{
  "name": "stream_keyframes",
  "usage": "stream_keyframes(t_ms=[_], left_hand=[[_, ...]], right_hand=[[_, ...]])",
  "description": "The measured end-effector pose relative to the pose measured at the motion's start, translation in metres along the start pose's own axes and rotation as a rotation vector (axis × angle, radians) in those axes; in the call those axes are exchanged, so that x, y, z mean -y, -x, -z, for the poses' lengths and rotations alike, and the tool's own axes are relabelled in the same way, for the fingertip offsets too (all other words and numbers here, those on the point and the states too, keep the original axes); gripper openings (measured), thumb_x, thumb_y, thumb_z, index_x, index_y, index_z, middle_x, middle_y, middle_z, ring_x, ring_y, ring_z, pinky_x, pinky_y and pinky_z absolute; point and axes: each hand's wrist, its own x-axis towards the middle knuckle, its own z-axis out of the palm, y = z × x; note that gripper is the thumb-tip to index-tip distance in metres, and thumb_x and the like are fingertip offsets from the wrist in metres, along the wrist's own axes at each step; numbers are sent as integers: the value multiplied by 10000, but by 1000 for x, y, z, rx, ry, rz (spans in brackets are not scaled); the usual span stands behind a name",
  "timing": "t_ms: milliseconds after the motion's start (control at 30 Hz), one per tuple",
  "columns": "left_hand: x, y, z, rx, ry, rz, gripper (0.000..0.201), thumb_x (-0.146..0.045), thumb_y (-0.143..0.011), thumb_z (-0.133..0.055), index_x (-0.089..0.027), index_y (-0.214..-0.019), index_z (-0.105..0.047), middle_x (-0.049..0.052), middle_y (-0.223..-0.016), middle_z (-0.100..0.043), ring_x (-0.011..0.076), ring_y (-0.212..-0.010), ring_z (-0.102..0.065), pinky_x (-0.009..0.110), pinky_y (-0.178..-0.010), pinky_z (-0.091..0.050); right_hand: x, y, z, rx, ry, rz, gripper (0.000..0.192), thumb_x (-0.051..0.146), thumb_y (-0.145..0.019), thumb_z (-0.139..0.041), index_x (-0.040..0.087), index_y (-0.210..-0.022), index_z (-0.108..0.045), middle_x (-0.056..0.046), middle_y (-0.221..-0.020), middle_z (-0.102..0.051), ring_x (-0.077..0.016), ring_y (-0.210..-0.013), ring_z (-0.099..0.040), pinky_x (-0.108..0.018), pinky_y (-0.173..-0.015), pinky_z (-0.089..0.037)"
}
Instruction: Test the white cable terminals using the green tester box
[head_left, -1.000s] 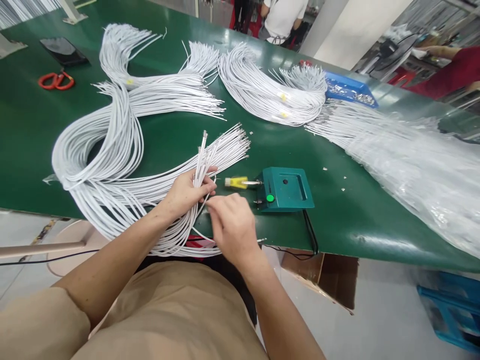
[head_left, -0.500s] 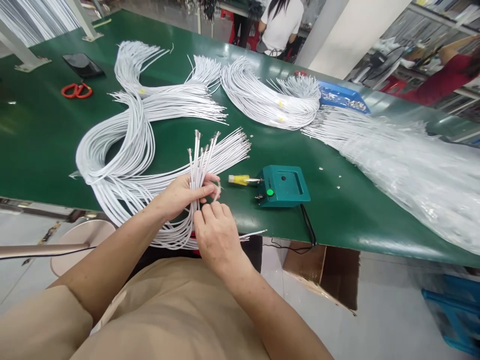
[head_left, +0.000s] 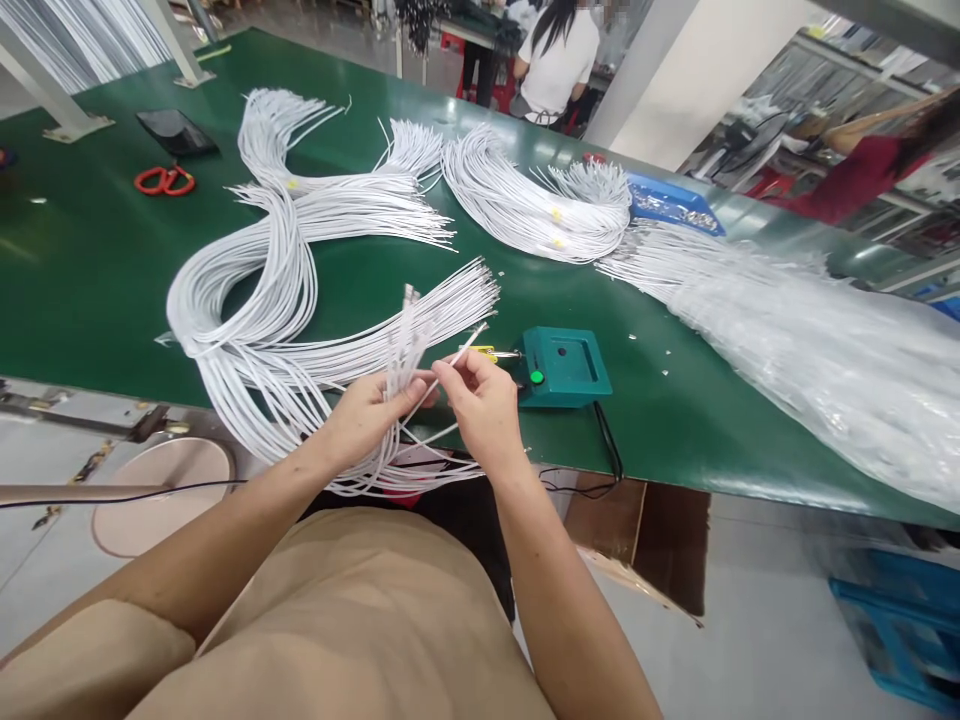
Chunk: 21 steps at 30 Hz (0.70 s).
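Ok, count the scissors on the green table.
1. The red-handled scissors lie at the far left of the green table, beside a black phone. Cable bundles could hide others.

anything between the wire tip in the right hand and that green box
Nothing visible blocks it. The right hand pinches a single wire whose tip points toward the green box; only a yellow-handled probe lies beside the box's near side.
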Motion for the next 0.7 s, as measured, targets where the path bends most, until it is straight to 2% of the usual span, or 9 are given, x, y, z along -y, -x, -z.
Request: stream_keyframes(t_ms=[67, 100, 200, 300, 400, 533, 600, 700], left_hand=[[-3, 2, -1, -161, 72, -28, 431, -504, -838, -558, -157, -1064, -680, 88, -986, -711, 209, -896, -642, 299, -754, -490], [-4, 3, -1, -198, 88, -39, 441, -499, -833, -568, -160, -1096, -671, 92, -1021, -705, 203, -884, -641, 286, -725, -490], [-6, 0, -1, -136, 76, -11, 447, -479, -783, -638, -169, -1103, -677, 87, -1018, -707, 186, -800, -632, 272, -662, -481], [-4, -4, -1, -77, 72, 8, 376, -454, -741, -687, -173, -990, -707, 63, -943, -711, 200, -842, -635, 292, -743, -489], [-1, -6, -1, -86, 60, -20, 317, -446, -734, -690, -175, -899, -702, 53, -925, -702, 208, -897, -629, 302, -813, -476], [-2, -5, -4, -77, 69, -17, 310, -438, -746, -680, -171, -902, -653, 27, -816, -671, 177, -788, -617, 290, -773, -472], [-4, -4, -5, -108, 50, -35, 299, -419, -730, -699, -176, -888, -623, 4, -783, -641, 155, -746, -592, 272, -741, -464], [-6, -3, -7, -139, 26, -41, 280, -375, -701, -730, -178, -832, -579, -22, -747, -607, 125, -691, -551, 245, -691, -443]], right_hand=[[-7, 4, -5, 24, -4, -43, 258, 391, -812, -569, 187, -655, -554, 55, -573, -484, -91, -564, -440, -215, -571, -363], [-10, 6, -7, 52, -2, -62, 268, 404, -800, -583, 184, -649, -564, 58, -560, -472, -89, -555, -421, -216, -559, -350], [-17, 12, -12, 155, 8, -88, 277, 418, -777, -603, 176, -643, -613, 56, -552, -485, -86, -543, -405, -223, -548, -339], [-20, 15, -11, 203, 9, -131, 233, 397, -754, -634, 179, -676, -663, 46, -564, -542, -93, -541, -439, -231, -555, -363], [-19, 14, -7, 106, -72, -184, 192, 372, -733, -660, 191, -795, -683, 24, -662, -632, -110, -576, -527, -244, -590, -425], [-13, 12, -6, -84, -204, -150, 233, 379, -756, -642, 191, -894, -647, 13, -729, -630, -115, -618, -572, -254, -630, -471], [-9, 11, -8, -96, -172, -127, 252, 379, -721, -682, 193, -886, -641, 31, -686, -585, -107, -602, -536, -244, -607, -455], [-5, 8, -12, -74, -153, -146, 209, 370, -694, -705, 182, -756, -637, 35, -642, -559, -100, -584, -494, -243, -590, -435]])
